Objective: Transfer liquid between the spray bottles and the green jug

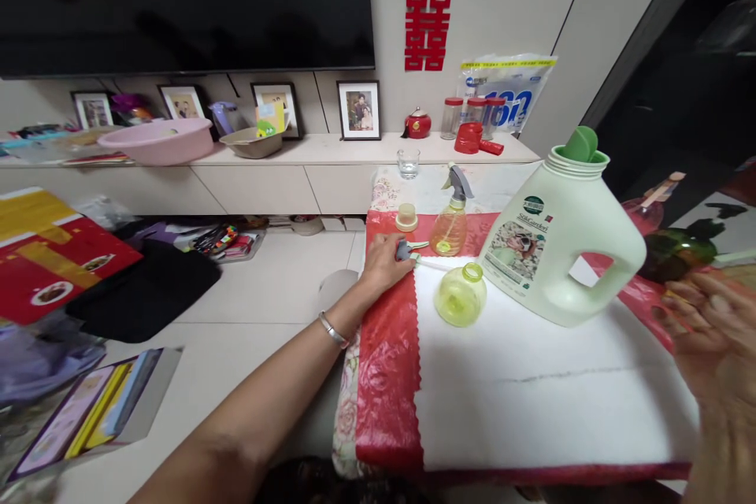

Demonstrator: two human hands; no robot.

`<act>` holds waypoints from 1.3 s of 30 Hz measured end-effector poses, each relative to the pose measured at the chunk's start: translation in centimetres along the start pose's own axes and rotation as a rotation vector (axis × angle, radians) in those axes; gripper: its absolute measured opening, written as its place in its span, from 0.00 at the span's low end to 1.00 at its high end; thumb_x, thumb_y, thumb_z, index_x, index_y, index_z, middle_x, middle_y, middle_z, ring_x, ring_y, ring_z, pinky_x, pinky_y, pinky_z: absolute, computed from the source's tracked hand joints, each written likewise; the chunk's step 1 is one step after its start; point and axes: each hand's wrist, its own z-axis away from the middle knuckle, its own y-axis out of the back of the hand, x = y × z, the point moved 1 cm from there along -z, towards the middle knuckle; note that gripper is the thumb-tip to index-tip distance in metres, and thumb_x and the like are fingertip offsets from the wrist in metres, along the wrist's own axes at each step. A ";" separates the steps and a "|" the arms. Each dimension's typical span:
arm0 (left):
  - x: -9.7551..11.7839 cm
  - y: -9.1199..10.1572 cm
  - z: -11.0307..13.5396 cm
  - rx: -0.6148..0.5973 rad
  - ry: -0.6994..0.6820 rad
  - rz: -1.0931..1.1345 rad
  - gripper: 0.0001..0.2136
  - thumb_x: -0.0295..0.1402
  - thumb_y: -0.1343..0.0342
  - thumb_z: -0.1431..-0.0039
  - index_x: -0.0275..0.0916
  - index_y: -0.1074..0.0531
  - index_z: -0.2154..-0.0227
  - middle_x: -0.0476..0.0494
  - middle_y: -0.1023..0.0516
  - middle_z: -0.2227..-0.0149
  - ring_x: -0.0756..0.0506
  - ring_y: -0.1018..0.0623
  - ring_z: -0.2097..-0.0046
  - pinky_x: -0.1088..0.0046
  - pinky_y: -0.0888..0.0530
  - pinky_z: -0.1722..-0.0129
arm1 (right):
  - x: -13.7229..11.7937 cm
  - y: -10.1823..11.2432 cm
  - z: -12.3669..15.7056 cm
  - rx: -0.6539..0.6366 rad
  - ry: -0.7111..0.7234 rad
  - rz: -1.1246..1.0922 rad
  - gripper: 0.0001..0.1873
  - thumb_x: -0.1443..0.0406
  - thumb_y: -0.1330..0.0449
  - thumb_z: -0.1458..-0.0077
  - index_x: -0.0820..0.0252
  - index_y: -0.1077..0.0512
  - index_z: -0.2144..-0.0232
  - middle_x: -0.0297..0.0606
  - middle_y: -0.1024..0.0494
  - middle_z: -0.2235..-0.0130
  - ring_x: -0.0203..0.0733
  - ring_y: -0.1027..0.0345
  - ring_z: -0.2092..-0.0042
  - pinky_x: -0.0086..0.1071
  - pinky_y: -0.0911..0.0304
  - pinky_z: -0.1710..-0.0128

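My left hand reaches to the table's left edge and closes on a grey spray nozzle head with its white tube lying on the white cloth. A small yellow-green bottle without its top lies on its side just right of it. An orange spray bottle with a grey trigger stands behind. A large pale green detergent jug with a green cap stands further right. My right hand hovers at the right edge, fingers spread, holding nothing.
A yellow cap and a glass sit at the table's far end. A red cloth lies under the white one. Behind are a low shelf with a pink basin, photo frames and red jars. Boxes and bags cover the floor at left.
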 end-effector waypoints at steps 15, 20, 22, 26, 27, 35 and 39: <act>-0.9 0.2 0.9 -0.047 -0.082 -0.064 0.12 0.29 0.45 0.43 0.44 0.28 0.55 0.43 0.34 0.60 0.41 0.30 0.56 0.62 0.30 0.53 | -0.1 -0.2 1.0 -0.078 -0.024 -0.070 0.31 0.65 0.29 0.71 0.69 0.25 0.59 0.44 0.29 0.67 0.39 0.32 0.67 0.29 0.34 0.71; -1.7 1.0 2.0 0.096 0.010 0.202 0.04 0.27 0.47 0.42 0.42 0.29 0.65 0.46 0.33 0.64 0.43 0.29 0.55 0.63 0.29 0.50 | 0.4 -0.1 0.8 -0.096 -0.013 -0.106 0.32 0.67 0.29 0.71 0.70 0.25 0.58 0.43 0.29 0.69 0.39 0.32 0.68 0.30 0.32 0.70; -2.1 1.0 2.4 0.097 0.044 0.281 0.04 0.27 0.49 0.41 0.41 0.31 0.66 0.48 0.32 0.67 0.46 0.26 0.60 0.65 0.26 0.55 | 0.5 -0.1 0.8 -0.093 -0.019 -0.112 0.32 0.67 0.29 0.70 0.71 0.25 0.57 0.44 0.29 0.69 0.39 0.32 0.68 0.30 0.32 0.70; -2.2 1.2 2.7 0.116 0.085 0.520 0.07 0.29 0.52 0.39 0.41 0.33 0.60 0.49 0.29 0.65 0.50 0.24 0.68 0.70 0.23 0.63 | 0.3 -0.1 0.8 -0.098 -0.017 -0.141 0.31 0.69 0.30 0.69 0.72 0.26 0.57 0.43 0.30 0.70 0.38 0.32 0.68 0.29 0.32 0.70; -1.8 1.6 2.7 0.133 0.068 0.543 0.08 0.29 0.52 0.39 0.41 0.32 0.59 0.50 0.28 0.65 0.50 0.24 0.67 0.70 0.23 0.61 | 0.2 -0.1 0.8 -0.100 -0.014 -0.150 0.31 0.69 0.30 0.70 0.71 0.26 0.58 0.42 0.30 0.70 0.37 0.33 0.68 0.29 0.32 0.70; 3.9 6.3 1.7 0.473 -0.284 0.298 0.18 0.17 0.53 0.48 0.43 0.24 0.62 0.45 0.25 0.52 0.45 0.27 0.44 0.63 0.31 0.42 | 0.3 -0.2 0.5 -0.067 -0.015 -0.187 0.30 0.69 0.29 0.72 0.69 0.25 0.60 0.39 0.32 0.71 0.37 0.34 0.68 0.29 0.34 0.71; 5.6 6.6 1.1 0.580 -0.317 0.347 0.18 0.17 0.52 0.49 0.42 0.24 0.62 0.43 0.27 0.51 0.46 0.27 0.44 0.69 0.26 0.49 | 0.4 -0.2 0.5 -0.073 -0.022 -0.195 0.30 0.69 0.29 0.71 0.70 0.25 0.59 0.41 0.32 0.71 0.37 0.34 0.67 0.28 0.34 0.71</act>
